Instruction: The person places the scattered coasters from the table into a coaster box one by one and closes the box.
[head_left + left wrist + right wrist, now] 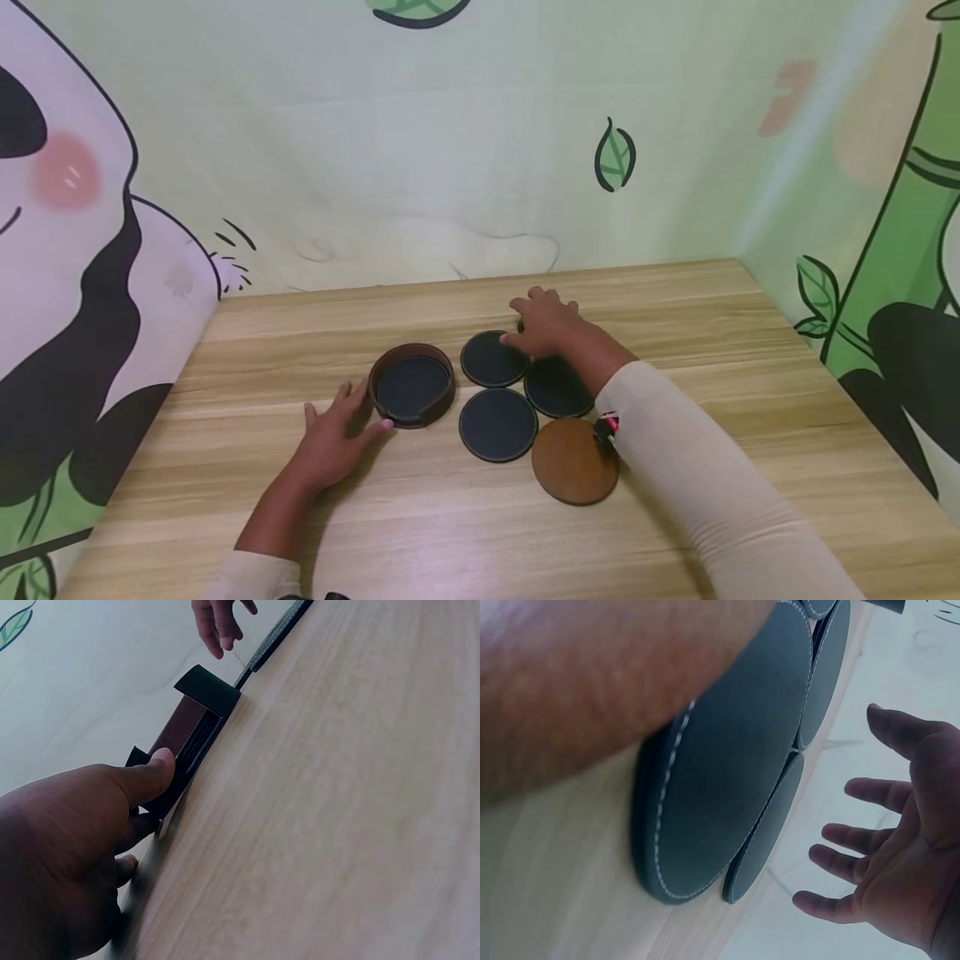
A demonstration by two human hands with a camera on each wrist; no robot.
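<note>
Coaster holder (412, 385) steadied by flat left hand (335, 437) — right hand (546, 323) spread, nothing gripped; far coaster (492, 359) best slid w/ fingertips.

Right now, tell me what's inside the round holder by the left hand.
The round holder shows a dark coaster lying flat inside. Whether more lie beneath it cannot be seen; the top one covers them.
</note>
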